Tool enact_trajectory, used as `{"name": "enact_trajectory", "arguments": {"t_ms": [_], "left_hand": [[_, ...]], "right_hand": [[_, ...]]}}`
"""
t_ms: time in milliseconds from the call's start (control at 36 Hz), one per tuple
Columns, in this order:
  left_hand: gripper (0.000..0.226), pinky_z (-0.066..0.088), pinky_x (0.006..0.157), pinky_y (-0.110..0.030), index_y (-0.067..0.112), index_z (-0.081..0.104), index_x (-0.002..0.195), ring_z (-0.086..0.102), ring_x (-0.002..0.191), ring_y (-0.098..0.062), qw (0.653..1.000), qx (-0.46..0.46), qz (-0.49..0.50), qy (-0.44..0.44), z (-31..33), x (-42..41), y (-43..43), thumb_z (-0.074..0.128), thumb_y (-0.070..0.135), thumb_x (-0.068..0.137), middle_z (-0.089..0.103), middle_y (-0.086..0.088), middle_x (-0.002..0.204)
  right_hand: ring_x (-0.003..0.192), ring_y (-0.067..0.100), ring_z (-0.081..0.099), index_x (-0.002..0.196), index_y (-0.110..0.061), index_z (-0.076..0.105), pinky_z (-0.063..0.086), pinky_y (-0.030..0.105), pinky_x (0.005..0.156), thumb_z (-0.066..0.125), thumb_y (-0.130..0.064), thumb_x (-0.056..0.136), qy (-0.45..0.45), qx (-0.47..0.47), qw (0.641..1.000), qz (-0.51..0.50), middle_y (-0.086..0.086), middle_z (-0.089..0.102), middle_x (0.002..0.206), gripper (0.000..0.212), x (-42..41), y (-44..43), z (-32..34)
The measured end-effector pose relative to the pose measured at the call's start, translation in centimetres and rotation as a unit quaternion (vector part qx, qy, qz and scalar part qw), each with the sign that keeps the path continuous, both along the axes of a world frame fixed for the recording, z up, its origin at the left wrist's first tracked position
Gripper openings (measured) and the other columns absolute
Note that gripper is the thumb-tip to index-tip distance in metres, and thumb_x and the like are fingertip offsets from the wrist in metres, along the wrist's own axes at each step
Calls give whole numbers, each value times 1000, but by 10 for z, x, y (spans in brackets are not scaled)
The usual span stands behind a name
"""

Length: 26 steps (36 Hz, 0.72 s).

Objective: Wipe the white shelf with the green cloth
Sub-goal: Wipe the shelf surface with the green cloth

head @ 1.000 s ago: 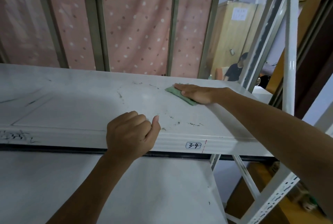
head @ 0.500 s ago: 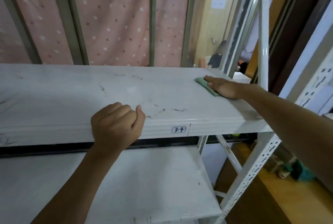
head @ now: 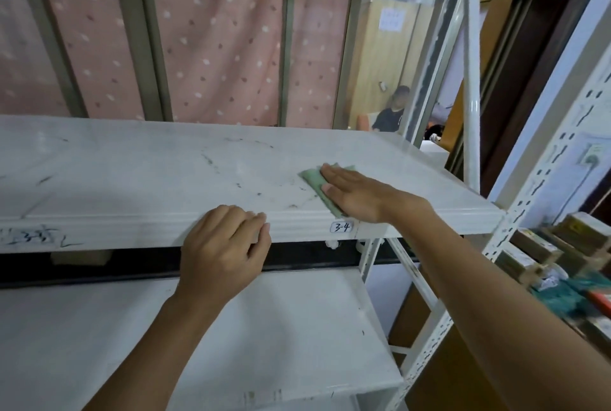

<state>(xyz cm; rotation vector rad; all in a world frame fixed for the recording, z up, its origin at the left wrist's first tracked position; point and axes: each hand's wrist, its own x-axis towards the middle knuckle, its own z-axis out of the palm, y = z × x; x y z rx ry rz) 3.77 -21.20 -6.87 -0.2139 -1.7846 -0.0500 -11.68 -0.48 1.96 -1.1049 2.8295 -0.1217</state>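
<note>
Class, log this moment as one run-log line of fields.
task: wipe white shelf | right hand: flat on green cloth, near front edge | left hand: gripping front lip | marks: remain left of cloth

The left hand (head: 224, 245) is curled up, with its fingers (head: 231, 217) bent over and the thumb tucked close beside them. Its back faces the camera. The bare left arm comes up from the bottom of the picture, leaning a little to the right.

The right hand (head: 355, 195) is flat, palm down, with the fingers (head: 337, 176) straight and held close together, pointing to the left. The thumb lies beside them. The bare right arm is stretched out long and comes in from the lower right corner.
</note>
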Motion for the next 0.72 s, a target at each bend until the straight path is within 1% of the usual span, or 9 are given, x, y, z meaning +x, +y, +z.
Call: {"name": "enact_trajectory", "arguments": {"t_ms": [83,167,250,306,389,500,583,639,722], "left_hand": [[11,55,59,-37,3,75,79,63,64,-27,1000,5,-2,-10,0,3,-1,73,4,89,68,-7,72],[20,48,53,-35,6,68,71,52,59,-25,1000,7,-1,-19,5,5,-2,71,2,90,58,-5,65],[28,41,49,-36,7,59,63,43,57,-24,999,19,-2,-35,9,5,-4,69,-2,88,47,-4,61],[28,40,48,-36,8,60,62,41,58,-23,998,33,-10,-50,11,4,-5,68,-1,88,45,-3,61],[22,41,51,-33,8,69,68,47,63,-23,994,59,-29,-82,12,2,-8,72,2,88,51,-3,63],[18,42,52,-31,9,72,70,50,63,-22,991,85,-47,-92,14,1,-11,75,4,87,53,-2,63],[19,41,52,-29,10,72,67,48,62,-20,990,94,-53,-86,18,1,-10,74,5,85,53,-1,61],[21,38,51,-26,11,71,64,45,60,-19,989,110,-58,-81,22,-1,-10,71,5,84,51,0,58],[24,35,49,-23,14,68,58,42,56,-17,987,120,-55,-92,28,-6,-12,69,5,80,49,2,54]], "right_hand": [[149,7,-4,157,-26,-2,-2,29,120,9,-51,104,2,-3,1000,-6,-10,-4,163,60,8,-2,-3],[149,7,-4,157,-25,-1,1,34,122,8,-52,103,8,-9,1000,-25,-8,-3,164,61,12,1,-8],[150,12,-2,157,-21,0,2,37,122,7,-51,103,13,-11,999,-49,-2,-1,164,62,7,3,-10],[151,19,0,157,-15,0,2,38,121,7,-49,104,13,-1,997,-70,5,0,164,63,-1,4,-8],[150,27,2,156,-8,3,2,40,121,9,-40,107,19,23,994,-107,13,1,163,59,-18,4,-3],[150,28,3,156,-6,4,3,40,120,8,-39,107,24,20,992,-119,12,2,163,58,-35,-6,2],[150,31,2,156,-6,3,4,44,122,9,-37,107,9,25,993,-117,15,-3,163,57,-67,-20,2],[151,29,1,156,-9,1,5,47,121,8,-43,105,-10,32,993,-115,13,-4,164,62,-94,-30,5],[151,23,2,157,-16,0,4,47,121,6,-52,102,-5,65,993,-98,3,-1,164,67,-130,-51,10]]}}
